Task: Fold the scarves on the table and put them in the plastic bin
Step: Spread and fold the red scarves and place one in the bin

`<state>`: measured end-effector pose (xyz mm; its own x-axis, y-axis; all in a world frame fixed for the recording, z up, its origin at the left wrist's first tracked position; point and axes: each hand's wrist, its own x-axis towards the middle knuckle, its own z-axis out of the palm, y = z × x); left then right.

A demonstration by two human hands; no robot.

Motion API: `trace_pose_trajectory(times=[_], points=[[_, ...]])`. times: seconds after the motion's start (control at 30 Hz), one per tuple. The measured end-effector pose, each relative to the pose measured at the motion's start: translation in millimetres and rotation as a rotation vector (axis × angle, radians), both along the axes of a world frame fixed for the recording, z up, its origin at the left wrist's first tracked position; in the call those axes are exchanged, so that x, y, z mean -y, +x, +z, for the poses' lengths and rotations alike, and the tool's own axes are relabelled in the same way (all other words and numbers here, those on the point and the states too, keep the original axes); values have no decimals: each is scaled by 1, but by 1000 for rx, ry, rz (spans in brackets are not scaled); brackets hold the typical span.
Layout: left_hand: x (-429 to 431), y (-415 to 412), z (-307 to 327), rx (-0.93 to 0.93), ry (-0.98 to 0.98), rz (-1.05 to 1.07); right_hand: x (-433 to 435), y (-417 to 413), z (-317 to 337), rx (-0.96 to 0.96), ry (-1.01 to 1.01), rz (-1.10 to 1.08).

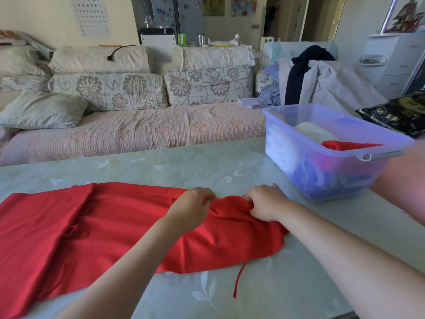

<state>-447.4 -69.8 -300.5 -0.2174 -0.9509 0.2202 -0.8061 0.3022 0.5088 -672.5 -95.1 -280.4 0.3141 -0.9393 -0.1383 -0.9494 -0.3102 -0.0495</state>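
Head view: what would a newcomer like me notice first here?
The big red scarf spreads over the near left of the pale table, with the left hand and right hand pinching its bunched right end. Next comes the clear plastic bin at the right, already holding a red cloth.

Straight ahead of you, across the far side, runs a long sofa [138, 127] in a pinkish quilted cover, with floral cushions [108, 90] along its back and a pale pillow [41, 110] lying at its left end. An eye chart [92, 14] hangs on the wall above, to your left. Far right, a heap of pale clothes [333, 86] has a dark garment [299, 74] draped over it. White drawers [395, 58] stand beyond, and a black packet [395, 113] lies nearer, at the right edge.
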Motion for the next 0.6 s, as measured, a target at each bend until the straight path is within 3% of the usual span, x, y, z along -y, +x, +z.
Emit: trace_pose_trajectory(times=[0.1, 0.13, 0.23, 0.3, 0.37, 0.47, 0.5, 0.6], points=[[5, 1, -7, 6, -49, -9, -3, 7, 14, 95, -97, 132], [7, 0, -9, 15, -71, -14, -7, 11, 21, 124, -32, 176], [15, 2, -17, 72, -17, -59, -26, 22, 36, 185, 563, 239], [19, 6, -24, 202, 24, -81, -30, 23, 34, 249, 745, 189], [19, 9, -29, 284, 21, -65, -24, 20, 23, 392, 557, 66], [17, 8, -26, 246, -50, 0, -4, 12, 5, 481, 56, -63], [17, 7, -24, 227, -100, 21, -1, 13, 1, 471, 59, -55], [17, 7, -15, 83, -201, 51, 4, 21, -7, 428, 342, -31]])
